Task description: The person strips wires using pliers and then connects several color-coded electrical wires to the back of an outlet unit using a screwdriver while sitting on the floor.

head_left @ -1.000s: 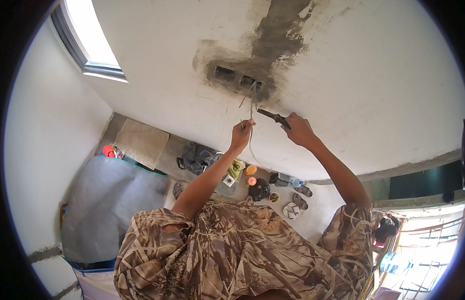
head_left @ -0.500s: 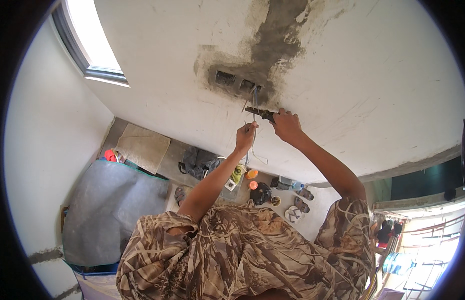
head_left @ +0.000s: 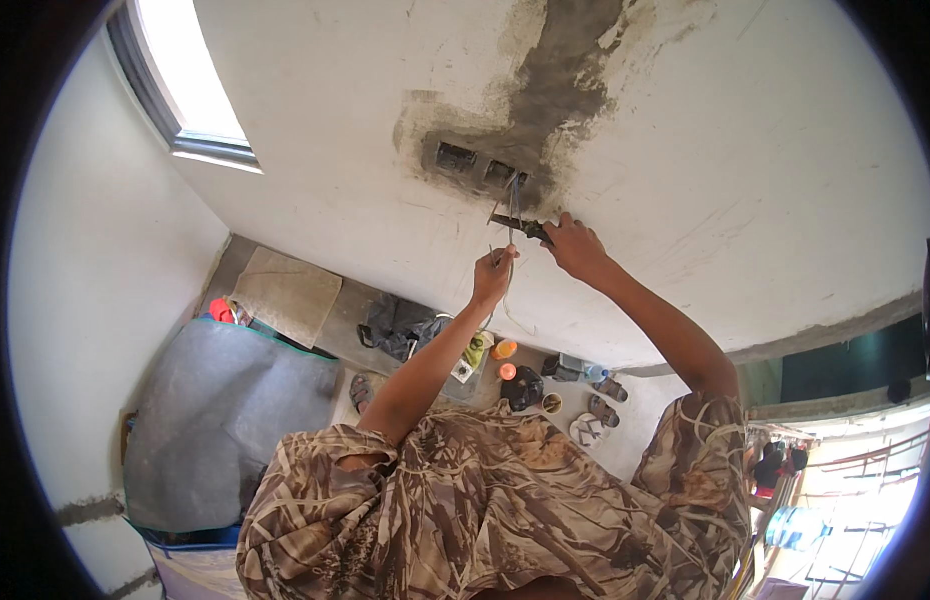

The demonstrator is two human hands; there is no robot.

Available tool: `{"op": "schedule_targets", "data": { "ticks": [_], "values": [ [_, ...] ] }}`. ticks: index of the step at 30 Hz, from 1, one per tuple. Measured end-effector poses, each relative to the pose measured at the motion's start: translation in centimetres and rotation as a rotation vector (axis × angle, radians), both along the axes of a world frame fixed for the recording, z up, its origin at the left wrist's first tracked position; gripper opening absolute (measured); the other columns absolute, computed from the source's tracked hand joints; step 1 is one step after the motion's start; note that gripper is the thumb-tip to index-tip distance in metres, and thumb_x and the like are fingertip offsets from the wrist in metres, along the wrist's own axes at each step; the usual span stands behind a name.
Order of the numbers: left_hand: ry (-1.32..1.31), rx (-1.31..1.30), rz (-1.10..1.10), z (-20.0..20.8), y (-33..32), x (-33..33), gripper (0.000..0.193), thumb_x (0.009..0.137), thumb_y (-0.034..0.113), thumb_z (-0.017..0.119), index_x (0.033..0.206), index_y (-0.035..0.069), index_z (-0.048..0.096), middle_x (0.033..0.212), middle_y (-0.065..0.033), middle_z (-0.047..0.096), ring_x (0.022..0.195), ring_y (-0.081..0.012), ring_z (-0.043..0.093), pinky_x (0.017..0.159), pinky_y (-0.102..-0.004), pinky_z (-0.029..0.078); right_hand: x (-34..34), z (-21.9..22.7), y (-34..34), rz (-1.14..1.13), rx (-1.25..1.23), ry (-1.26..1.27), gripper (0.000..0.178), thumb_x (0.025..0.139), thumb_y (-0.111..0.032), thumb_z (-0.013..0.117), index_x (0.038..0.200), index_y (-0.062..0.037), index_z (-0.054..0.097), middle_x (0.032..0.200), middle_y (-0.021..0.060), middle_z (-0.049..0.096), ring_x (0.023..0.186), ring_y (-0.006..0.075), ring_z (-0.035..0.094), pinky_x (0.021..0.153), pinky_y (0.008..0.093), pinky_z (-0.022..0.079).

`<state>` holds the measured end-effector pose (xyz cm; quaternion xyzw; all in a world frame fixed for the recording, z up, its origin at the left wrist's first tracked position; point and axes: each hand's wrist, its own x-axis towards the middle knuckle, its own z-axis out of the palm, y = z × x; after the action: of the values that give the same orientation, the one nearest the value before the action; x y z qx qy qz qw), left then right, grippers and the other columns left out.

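Pinched between the fingertips of my left hand (head_left: 495, 272) are thin electrical wires (head_left: 512, 208), which come out of a wall box (head_left: 500, 174). My right hand (head_left: 577, 248) is wrapped round the handles of dark pliers (head_left: 520, 226). Their jaws point left and lie across the wires, a little above my left fingertips; whether they bite on a wire is too small to tell. A copper-coloured wire end sticks out beside the jaws. Loose wire trails below my left hand. Left of the wired box is a second wall box (head_left: 456, 157).
Grey patched plaster (head_left: 565, 80) runs up the white wall from the boxes. On the floor below lie a black bag (head_left: 395, 325), orange-topped containers (head_left: 503, 350), a small bucket (head_left: 552, 402), a water bottle (head_left: 595, 372) and sandals (head_left: 587, 429). A grey sheet (head_left: 225, 420) covers something at left.
My hands and the pliers stay almost in place at the wires. The loose wire below my left hand has shifted slightly.
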<state>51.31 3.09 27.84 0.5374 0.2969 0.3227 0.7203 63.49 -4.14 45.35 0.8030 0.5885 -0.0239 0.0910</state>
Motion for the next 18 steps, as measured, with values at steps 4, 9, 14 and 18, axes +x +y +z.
{"op": "schedule_targets", "data": {
  "ticks": [4,9,14,18],
  "values": [
    [-0.01,-0.022,0.01,-0.1,0.0,-0.2,0.047,0.098,0.043,0.06,0.093,-0.002,0.073,0.067,0.0018,0.058,0.064,-0.0061,0.045,0.057,-0.026,0.037,1.3,-0.5,0.2,0.073,0.009,0.019,0.033,0.095,-0.032,0.06,0.111,-0.0029,0.059,0.103,0.022,0.058,0.091,0.0405,0.063,0.078,0.0511,0.052],
    [-0.012,0.033,0.023,-0.3,0.6,-0.7,0.045,0.097,0.041,0.061,0.092,-0.002,0.072,0.069,0.0012,0.061,0.064,-0.0068,0.046,0.057,-0.028,0.038,2.0,-0.9,1.0,0.066,0.047,0.154,0.035,0.094,-0.036,0.06,0.103,-0.0031,0.063,0.093,0.0204,0.063,0.089,0.0384,0.064,0.076,0.0497,0.051],
    [0.01,0.157,0.043,-3.0,-1.3,-3.8,0.042,0.098,0.039,0.06,0.09,-0.001,0.07,0.074,-0.0043,0.067,0.069,-0.0112,0.054,0.063,-0.0329,0.044,1.8,-4.0,0.4,0.051,-0.124,0.109,0.035,0.094,-0.041,0.058,0.098,-0.0074,0.065,0.091,0.0165,0.065,0.085,0.037,0.065,0.073,0.0494,0.051],
    [0.264,0.18,0.085,-7.8,-4.5,-8.9,0.035,0.1,0.031,0.054,0.091,-0.001,0.066,0.073,-0.0121,0.064,0.07,-0.0223,0.058,0.069,-0.0344,0.046,0.6,-10.4,-4.6,0.022,-0.042,0.233,0.036,0.094,-0.044,0.058,0.097,-0.0093,0.067,0.093,0.0143,0.066,0.085,0.0353,0.065,0.07,0.0468,0.05]
  ]
}}
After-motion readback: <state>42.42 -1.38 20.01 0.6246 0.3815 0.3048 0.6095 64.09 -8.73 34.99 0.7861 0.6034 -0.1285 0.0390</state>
